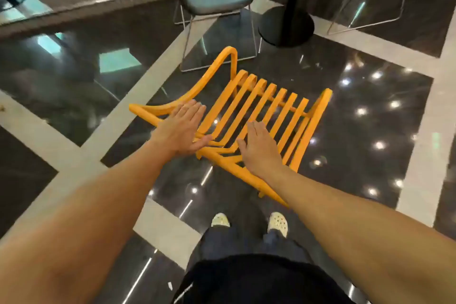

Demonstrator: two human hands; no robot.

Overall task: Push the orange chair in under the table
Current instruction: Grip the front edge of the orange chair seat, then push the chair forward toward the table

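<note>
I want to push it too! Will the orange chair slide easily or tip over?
The orange chair will probably slide easily, since the floor looks polished and shiny. It seems fairly light, being open slats rather than solid. Pushing high on the back, where the left hand and right hand are, might tip it slightly.

One head-worn view is aimed steeply down and forward, close above both forearms and the glossy floor (357,111).
</note>
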